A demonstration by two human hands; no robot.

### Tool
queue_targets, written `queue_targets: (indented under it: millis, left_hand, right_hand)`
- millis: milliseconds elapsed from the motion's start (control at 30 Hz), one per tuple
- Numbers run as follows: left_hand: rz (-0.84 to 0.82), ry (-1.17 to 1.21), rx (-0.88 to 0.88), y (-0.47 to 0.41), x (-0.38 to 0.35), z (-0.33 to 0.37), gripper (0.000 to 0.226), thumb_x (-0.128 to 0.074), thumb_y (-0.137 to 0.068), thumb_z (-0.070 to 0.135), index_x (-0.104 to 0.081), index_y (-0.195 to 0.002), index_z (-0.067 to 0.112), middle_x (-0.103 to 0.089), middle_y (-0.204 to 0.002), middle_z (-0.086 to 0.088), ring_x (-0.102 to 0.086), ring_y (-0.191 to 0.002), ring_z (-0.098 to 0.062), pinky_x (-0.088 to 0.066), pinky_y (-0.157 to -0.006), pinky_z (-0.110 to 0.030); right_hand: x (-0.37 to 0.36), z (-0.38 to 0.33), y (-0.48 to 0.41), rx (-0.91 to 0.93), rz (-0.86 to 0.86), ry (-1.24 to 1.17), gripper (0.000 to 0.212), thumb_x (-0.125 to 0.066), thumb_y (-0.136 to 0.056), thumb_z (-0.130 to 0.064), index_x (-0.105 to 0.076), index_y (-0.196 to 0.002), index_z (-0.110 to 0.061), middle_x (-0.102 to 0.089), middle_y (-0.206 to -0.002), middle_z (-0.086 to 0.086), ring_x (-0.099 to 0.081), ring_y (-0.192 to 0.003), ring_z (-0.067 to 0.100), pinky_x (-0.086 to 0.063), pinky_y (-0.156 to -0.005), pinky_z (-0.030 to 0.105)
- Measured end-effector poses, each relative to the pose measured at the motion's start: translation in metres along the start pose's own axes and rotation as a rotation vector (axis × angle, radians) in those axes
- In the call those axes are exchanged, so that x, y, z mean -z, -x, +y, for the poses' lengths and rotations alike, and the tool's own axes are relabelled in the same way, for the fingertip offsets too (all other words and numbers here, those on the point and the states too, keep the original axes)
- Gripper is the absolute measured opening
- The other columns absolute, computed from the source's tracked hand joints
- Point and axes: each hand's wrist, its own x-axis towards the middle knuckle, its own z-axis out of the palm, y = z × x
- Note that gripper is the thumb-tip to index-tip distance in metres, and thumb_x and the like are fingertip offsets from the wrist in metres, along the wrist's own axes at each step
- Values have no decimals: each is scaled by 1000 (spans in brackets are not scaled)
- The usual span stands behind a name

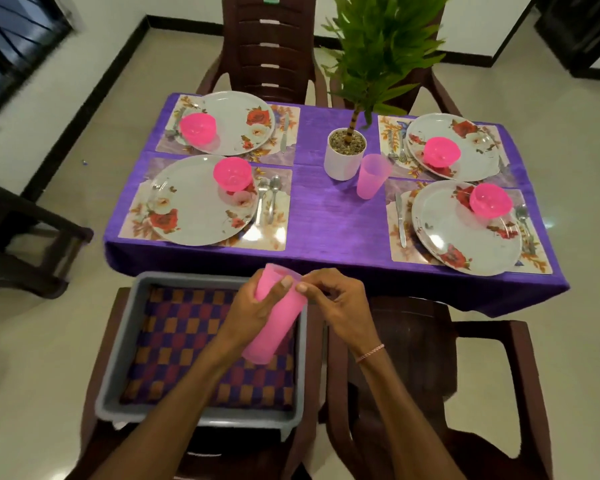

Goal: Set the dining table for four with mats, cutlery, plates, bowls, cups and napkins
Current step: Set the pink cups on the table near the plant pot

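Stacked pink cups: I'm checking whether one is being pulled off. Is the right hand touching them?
Touching. The head view shows the right hand pinching the top rim of the stacked pink cups, which the left hand grips around the middle.

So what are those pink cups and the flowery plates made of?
The pink cups look like thin plastic, matt and translucent: light passes through their walls. The plates are glossy white with printed roses and catch reflections; melamine or glazed ceramic, I cannot tell which.
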Motion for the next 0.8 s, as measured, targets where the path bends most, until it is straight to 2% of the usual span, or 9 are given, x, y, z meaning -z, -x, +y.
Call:
queue_targets:
  millis: [133, 200, 267, 300, 433, 500, 600, 700, 800]
  left_hand:
    - [74, 24, -31, 60, 70, -10, 50, -61, -68, 77, -69, -100, 39, -76, -87, 6, -71, -73, -9, -55, -60, -26]
    - [105, 16, -44, 87, 107, -13, 26, -66, -78, 69, -70, -94, 49, -76, -87, 12, -70, -75, -1, -54, -62, -20]
    - [154, 20, -44, 115, 159, -19, 5, -69, -94, 49, -69, -93, 44, -73, -80, 13, -68, -72, 4, -50, -59, -11]
    - [166, 17, -40, 131, 188, -23, 6, -69, -95, 45, -68, -95, 40, -71, -82, 13, -67, -74, 2, -50, -60, -11]
    - [183, -7, -62, 185, 293, -35, 57, -60, -67, 77, -67, -106, 36, -71, -100, 7, -68, -89, -10, -54, -71, -29]
    - [195, -5, -48, 211, 343, -40, 50, -67, -71, 77, -66, -103, 38, -72, -100, 4, -69, -92, -19, -57, -75, -38]
    - [189, 5, -55, 234, 394, -43, 37, -66, -79, 67, -66, -104, 40, -72, -100, 3, -70, -90, -22, -57, -72, -35]
    - [168, -2, -48, 240, 431, -45, 37, -62, -81, 63, -64, -111, 41, -72, -103, 2, -71, -90, -22, -59, -66, -33]
    - [124, 7, -48, 232, 462, -41, 39, -62, -81, 61, -63, -115, 42, -72, -104, 3, -71, -89, -21, -59, -65, -30]
  right_hand:
    - [-67, -52, 29, 32, -96, 32, 22, -75, -88, -34, -80, -96, -14, -75, -92, -8, -70, -88, 19, -58, -79, 41]
    - [-109, -74, 44, 40, -119, 37, 24, -75, -88, -34, -81, -94, -12, -75, -88, -10, -69, -83, 14, -56, -76, 35]
    - [-161, -99, 60, 35, -119, 25, 25, -75, -87, -34, -81, -93, -10, -75, -87, -6, -69, -80, 11, -55, -74, 33]
    - [-190, -112, 69, 28, -125, 17, 24, -76, -88, -32, -80, -92, -9, -76, -87, -4, -69, -78, 11, -54, -73, 33]
    - [-292, -151, 95, 85, -171, 67, 13, -75, -91, -18, -80, -94, -6, -76, -88, 2, -70, -81, 17, -55, -77, 34]
    - [-340, -171, 106, 124, -207, 74, 10, -76, -90, -13, -80, -94, -5, -76, -89, 3, -70, -82, 16, -55, -78, 30]
    - [-391, -193, 110, 166, -242, 67, 6, -75, -88, -4, -78, -91, 0, -76, -88, 3, -67, -81, 0, -51, -77, 16]
    - [-425, -202, 104, 204, -256, 85, 7, -75, -88, -3, -79, -92, 2, -77, -89, 8, -67, -81, 3, -52, -76, 16]
    - [-449, -202, 92, 207, -249, 68, 6, -74, -89, -2, -78, -93, 0, -75, -88, 1, -67, -83, 1, -53, -77, 18]
